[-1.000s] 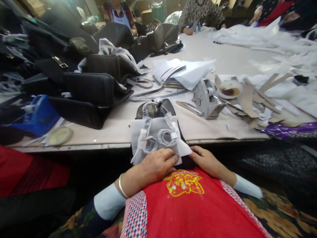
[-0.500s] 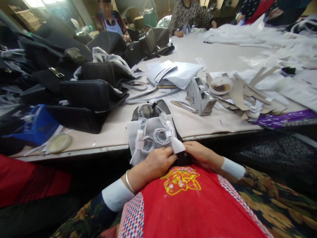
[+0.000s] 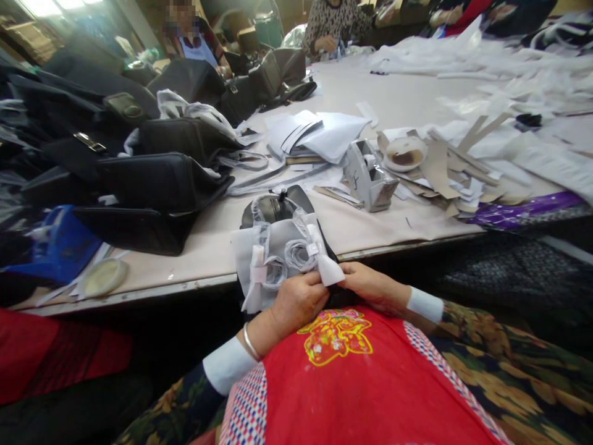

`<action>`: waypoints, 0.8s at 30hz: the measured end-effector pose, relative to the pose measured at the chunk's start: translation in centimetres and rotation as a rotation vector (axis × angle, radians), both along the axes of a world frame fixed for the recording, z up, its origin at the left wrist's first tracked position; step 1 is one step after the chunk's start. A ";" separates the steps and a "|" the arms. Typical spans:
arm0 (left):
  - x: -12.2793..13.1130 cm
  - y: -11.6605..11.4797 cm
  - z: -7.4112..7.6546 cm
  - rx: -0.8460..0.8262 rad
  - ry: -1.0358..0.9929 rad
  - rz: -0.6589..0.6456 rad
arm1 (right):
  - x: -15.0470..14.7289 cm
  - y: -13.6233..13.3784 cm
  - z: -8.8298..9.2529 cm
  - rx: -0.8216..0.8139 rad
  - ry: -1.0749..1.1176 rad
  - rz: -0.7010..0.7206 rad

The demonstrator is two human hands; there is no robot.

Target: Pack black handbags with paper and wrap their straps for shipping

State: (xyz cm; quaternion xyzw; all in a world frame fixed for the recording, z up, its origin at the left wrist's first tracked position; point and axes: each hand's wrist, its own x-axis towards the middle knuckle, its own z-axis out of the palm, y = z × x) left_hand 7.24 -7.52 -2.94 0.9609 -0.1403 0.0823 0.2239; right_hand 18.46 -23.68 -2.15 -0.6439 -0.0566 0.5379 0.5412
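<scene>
A black backpack (image 3: 301,196) leans from the table edge toward my lap, its straps wrapped in clear film. Over its upper side lies a translucent white sheet (image 3: 241,247), with two coiled straps (image 3: 300,255) bound in white wrapping on top. My left hand (image 3: 300,300) is closed at the bag's near end, fingers curled onto its dark edge. Close to it, my right hand (image 3: 365,282) pinches the bag's edge beside the flared end of white foam wrapping (image 3: 330,270). Both sets of fingertips are partly hidden.
Black bags (image 3: 143,182) are piled on the left, near a blue bin (image 3: 60,241) and a round tape roll (image 3: 102,277). Ahead stand a tape dispenser (image 3: 370,179), white sheets (image 3: 331,133) and cardboard scraps (image 3: 438,167). Co-workers (image 3: 336,28) sit across the table (image 3: 352,93).
The view has shifted slightly, so the table's things appear a little further left. Both hands keep their hold at the bag's near edge, with the left wrist shifted slightly right.
</scene>
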 end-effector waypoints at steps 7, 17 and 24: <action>-0.9 1.3 4.3 -0.178 0.227 -0.157 | 0.1 -0.5 0.7 0.040 -0.121 0.134; -0.9 13.8 4.2 -0.064 -0.102 0.765 | -0.4 -0.1 0.2 0.064 0.035 0.094; 1.0 14.6 -0.4 0.119 0.189 0.871 | -0.3 -0.7 -0.2 0.054 -0.089 0.058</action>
